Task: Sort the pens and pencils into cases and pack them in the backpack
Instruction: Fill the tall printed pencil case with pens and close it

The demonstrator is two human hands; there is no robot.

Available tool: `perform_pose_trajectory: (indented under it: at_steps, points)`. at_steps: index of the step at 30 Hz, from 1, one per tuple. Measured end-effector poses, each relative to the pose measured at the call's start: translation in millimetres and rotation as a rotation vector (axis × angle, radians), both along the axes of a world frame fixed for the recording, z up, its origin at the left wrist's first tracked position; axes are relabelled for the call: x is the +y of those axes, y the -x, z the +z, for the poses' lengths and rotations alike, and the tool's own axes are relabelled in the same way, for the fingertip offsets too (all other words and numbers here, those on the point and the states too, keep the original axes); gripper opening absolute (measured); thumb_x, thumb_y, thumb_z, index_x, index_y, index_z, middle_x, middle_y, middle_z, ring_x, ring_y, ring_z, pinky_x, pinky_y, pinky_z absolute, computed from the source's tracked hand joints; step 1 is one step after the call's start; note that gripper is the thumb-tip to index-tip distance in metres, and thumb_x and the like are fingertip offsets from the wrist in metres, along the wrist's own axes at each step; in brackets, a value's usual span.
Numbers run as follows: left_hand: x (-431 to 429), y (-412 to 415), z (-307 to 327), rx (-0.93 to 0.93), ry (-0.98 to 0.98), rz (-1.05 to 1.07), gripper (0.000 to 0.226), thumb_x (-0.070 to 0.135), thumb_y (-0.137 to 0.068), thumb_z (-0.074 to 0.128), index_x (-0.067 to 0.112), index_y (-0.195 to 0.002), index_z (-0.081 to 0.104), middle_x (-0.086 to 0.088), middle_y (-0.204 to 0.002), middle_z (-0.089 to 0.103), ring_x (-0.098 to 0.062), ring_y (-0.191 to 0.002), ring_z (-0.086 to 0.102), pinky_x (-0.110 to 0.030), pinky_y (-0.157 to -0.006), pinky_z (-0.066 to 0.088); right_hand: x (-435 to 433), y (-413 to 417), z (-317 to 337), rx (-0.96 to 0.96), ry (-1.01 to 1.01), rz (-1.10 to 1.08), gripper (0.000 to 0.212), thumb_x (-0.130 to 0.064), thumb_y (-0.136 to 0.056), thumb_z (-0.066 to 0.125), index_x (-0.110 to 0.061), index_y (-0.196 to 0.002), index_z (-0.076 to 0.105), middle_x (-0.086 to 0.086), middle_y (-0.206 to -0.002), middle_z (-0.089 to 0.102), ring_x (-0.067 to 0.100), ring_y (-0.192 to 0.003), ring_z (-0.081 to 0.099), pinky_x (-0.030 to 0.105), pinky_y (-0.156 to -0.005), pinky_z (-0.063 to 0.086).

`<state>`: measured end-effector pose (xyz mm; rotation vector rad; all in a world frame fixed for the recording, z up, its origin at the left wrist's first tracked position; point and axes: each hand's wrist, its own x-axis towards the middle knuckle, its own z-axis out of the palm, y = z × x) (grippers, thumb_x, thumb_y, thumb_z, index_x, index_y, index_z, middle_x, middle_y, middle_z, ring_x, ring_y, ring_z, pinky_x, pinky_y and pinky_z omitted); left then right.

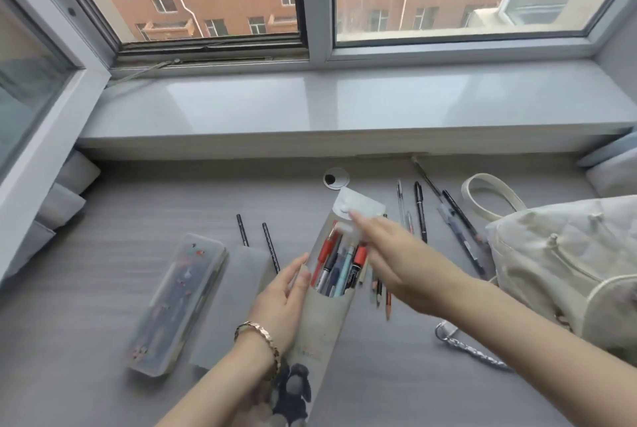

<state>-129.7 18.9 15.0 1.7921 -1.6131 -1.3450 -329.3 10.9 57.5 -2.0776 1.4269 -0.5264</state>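
Note:
My left hand grips a tall translucent pen case by its left side, tilted up from the desk. Several pens, red, blue and black, stand inside it, and its white flap is folded open at the top. My right hand reaches across the case mouth, blurred, fingertips at the flap; whether it holds anything I cannot tell. Two dark pencils lie left of the case. More pens lie on the right. A cream backpack sits at the far right.
A clear hard pencil box lies shut on the left beside a grey flat pouch. A few pencils lie under my right wrist. A metal chain lies near the backpack. A cable hole and the windowsill are behind.

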Motion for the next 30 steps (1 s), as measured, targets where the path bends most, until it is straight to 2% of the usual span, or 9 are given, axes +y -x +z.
perform_pose_trajectory:
  at_steps: [2, 4, 9, 11, 14, 17, 24, 27, 30]
  points:
    - [2, -1, -1, -0.02, -0.007, 0.002, 0.028, 0.042, -0.094, 0.037, 0.047, -0.12, 0.046, 0.015, -0.117, 0.059, -0.006, -0.111, 0.056, -0.028, -0.098, 0.044, 4, 10, 1, -0.278, -0.1, -0.182, 0.053, -0.004, -0.096, 0.033, -0.037, -0.137, 0.032, 0.001, -0.104, 0.056, -0.003, -0.081, 0.052, 0.007, -0.077, 0.038]
    - [2, -1, -1, -0.049, -0.008, -0.003, 0.034, 0.041, -0.094, 0.036, 0.04, -0.127, 0.046, 0.014, -0.115, 0.058, -0.007, -0.107, 0.055, -0.027, -0.095, 0.044, 9, 19, 2, -0.62, -0.116, -0.406, 0.047, 0.002, -0.096, 0.032, -0.034, -0.116, 0.055, 0.004, -0.089, 0.057, 0.003, -0.062, 0.056, 0.011, -0.059, 0.044]
    - [2, 3, -4, -0.08, -0.02, -0.016, 0.035, 0.042, -0.094, 0.037, 0.039, -0.127, 0.048, 0.013, -0.109, 0.06, -0.01, -0.107, 0.057, -0.028, -0.093, 0.045, 20, 31, 7, -1.247, -0.372, -0.681, 0.034, 0.007, -0.092, 0.027, -0.009, -0.093, 0.057, 0.01, -0.08, 0.073, 0.02, -0.082, 0.07, 0.024, -0.069, 0.057]
    - [1, 4, -4, -0.087, -0.021, -0.041, 0.029, 0.043, -0.094, 0.037, 0.046, -0.12, 0.049, 0.015, -0.105, 0.06, -0.01, -0.108, 0.058, -0.027, -0.093, 0.044, 25, 32, 9, -1.181, -0.464, -0.701, 0.016, -0.009, -0.095, 0.04, -0.009, -0.087, 0.054, 0.012, -0.078, 0.074, 0.026, -0.088, 0.07, 0.028, -0.074, 0.057]
    - [2, 8, -1, -0.088, -0.006, -0.104, 0.019, 0.047, -0.093, 0.036, 0.062, -0.103, 0.042, 0.018, -0.107, 0.062, -0.006, -0.106, 0.058, -0.029, -0.094, 0.046, 29, 31, 9, -0.911, -0.575, -0.73, 0.046, -0.039, -0.097, 0.032, -0.011, -0.074, 0.059, 0.007, -0.055, 0.064, 0.021, -0.058, 0.061, 0.027, -0.059, 0.044]
    - [4, 12, 1, -0.109, -0.002, -0.155, 0.027, 0.051, -0.091, 0.036, 0.057, -0.116, 0.045, 0.012, -0.117, 0.064, -0.008, -0.113, 0.057, -0.032, -0.099, 0.045, 29, 22, 14, -0.737, -0.443, -0.692, 0.048, -0.024, -0.098, 0.03, -0.012, -0.068, 0.067, 0.002, -0.049, 0.049, 0.014, -0.051, 0.043, 0.023, -0.052, 0.038]
    - [12, 19, 13, -0.097, 0.028, -0.285, 0.032, 0.042, -0.093, 0.038, 0.054, -0.123, 0.044, 0.016, -0.121, 0.062, -0.002, -0.115, 0.055, -0.021, -0.097, 0.042, 30, 6, 6, -0.695, -0.362, -0.668, 0.001, -0.011, -0.084, 0.063, -0.012, -0.085, 0.063, 0.005, -0.069, 0.062, 0.005, -0.043, 0.057, 0.017, -0.04, 0.043]
    - [14, 19, 13, -0.074, 0.037, -0.271, 0.029, 0.047, -0.092, 0.038, 0.062, -0.116, 0.042, 0.02, -0.122, 0.06, -0.001, -0.117, 0.053, -0.026, -0.101, 0.042, 31, 16, 1, -0.772, -0.275, -0.738, 0.021, -0.005, -0.08, 0.067, -0.014, -0.097, 0.059, 0.005, -0.073, 0.059, 0.003, -0.043, 0.055, 0.014, -0.039, 0.041]
    - [15, 20, 13, -0.068, 0.019, -0.256, 0.023, 0.053, -0.089, 0.036, 0.071, -0.104, 0.039, 0.022, -0.115, 0.062, -0.001, -0.115, 0.054, -0.028, -0.101, 0.043, 33, 20, -9, -0.545, -0.138, -0.733, 0.019, -0.007, -0.076, 0.07, -0.023, -0.084, 0.063, 0.001, -0.077, 0.064, 0.007, -0.059, 0.058, 0.01, -0.052, 0.044]
